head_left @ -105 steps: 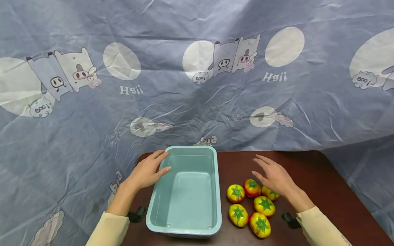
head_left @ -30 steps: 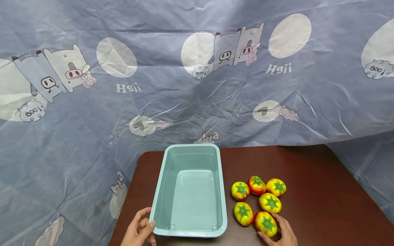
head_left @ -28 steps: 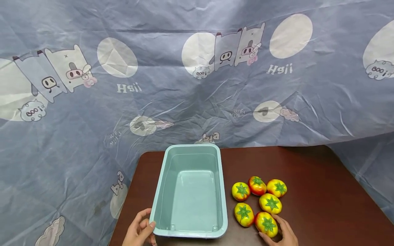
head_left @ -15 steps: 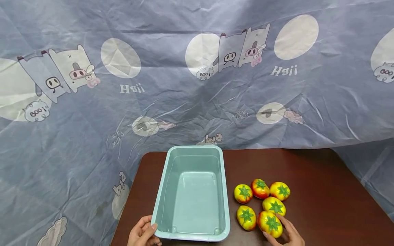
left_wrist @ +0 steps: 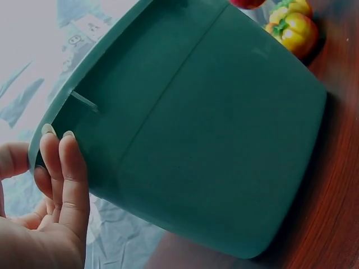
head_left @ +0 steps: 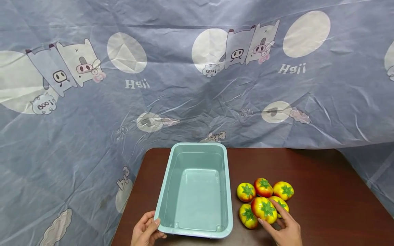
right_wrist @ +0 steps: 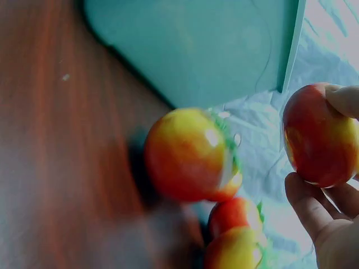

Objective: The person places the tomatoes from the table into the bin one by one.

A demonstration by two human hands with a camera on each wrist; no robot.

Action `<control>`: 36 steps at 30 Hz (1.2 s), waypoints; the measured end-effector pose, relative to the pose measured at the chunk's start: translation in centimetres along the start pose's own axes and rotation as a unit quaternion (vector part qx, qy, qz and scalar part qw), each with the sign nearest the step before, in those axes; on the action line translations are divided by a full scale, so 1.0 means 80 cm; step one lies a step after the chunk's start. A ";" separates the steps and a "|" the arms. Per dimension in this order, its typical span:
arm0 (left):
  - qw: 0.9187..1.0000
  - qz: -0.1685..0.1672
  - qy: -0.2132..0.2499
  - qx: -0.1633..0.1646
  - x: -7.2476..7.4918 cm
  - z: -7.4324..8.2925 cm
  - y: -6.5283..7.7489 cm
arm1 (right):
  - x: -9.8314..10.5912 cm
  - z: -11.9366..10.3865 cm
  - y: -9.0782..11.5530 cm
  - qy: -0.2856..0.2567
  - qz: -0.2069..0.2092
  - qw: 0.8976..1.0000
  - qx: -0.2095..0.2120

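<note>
My right hand [head_left: 287, 228] pinches a yellow-and-red tomato [head_left: 259, 206] with a green star-shaped top, raised above the table. In the right wrist view, the thumb and fingers grip that tomato [right_wrist: 317, 137] on opposite sides. Behind and below it sit several similar tomatoes [head_left: 246, 192], one of them partly hidden by the held one. My left hand [head_left: 147, 229] holds the near left corner of a pale green plastic bin [head_left: 230, 205], thumb on the rim. The left wrist view shows curled fingers under the rim, against the bin's outer wall [left_wrist: 213, 140].
The bin stands on a dark reddish-brown table [head_left: 320, 191], left of the tomatoes, with nothing inside it. A blue-grey cloth [head_left: 184, 85] with cartoon pigs hangs behind the table and along its left side.
Both hands came down from above the table: the left took the bin's near corner, the right took the nearest tomato. That tomato has since risen and moved away from me, toward the others.
</note>
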State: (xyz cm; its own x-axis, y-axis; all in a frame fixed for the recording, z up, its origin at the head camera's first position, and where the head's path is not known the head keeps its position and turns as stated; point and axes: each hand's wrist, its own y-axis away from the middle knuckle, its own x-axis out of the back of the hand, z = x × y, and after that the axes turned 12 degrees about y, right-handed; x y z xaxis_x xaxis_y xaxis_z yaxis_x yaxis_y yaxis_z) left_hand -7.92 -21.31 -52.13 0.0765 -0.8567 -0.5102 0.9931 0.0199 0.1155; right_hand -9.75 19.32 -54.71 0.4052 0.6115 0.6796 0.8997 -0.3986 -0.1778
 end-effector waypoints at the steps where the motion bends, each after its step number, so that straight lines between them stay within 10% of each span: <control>1: 1.000 -0.002 0.004 -0.002 0.000 0.000 0.000 | 0.000 -0.004 -0.001 -0.010 -0.001 1.000 0.011; 9: 1.000 -0.004 0.014 -0.017 -0.001 -0.003 -0.001 | 0.001 -0.039 -0.007 -0.095 -0.041 0.994 0.036; 17: 0.999 -0.004 0.025 -0.027 -0.002 -0.004 -0.001 | 0.002 -0.076 -0.010 -0.214 -0.088 0.967 0.108; 36: 0.998 -0.030 0.042 -0.042 0.003 -0.008 0.000 | -0.029 -0.123 -0.014 -0.221 -0.137 0.930 0.260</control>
State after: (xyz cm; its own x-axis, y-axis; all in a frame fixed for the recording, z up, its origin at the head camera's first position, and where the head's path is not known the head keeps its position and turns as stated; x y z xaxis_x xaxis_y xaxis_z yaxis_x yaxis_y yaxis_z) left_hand -7.86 -21.20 -52.84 0.0195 -0.8110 -0.5847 0.9998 0.0156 0.0117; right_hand -13.26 11.64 -49.09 0.0740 0.9085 0.4113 0.8894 0.1265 -0.4393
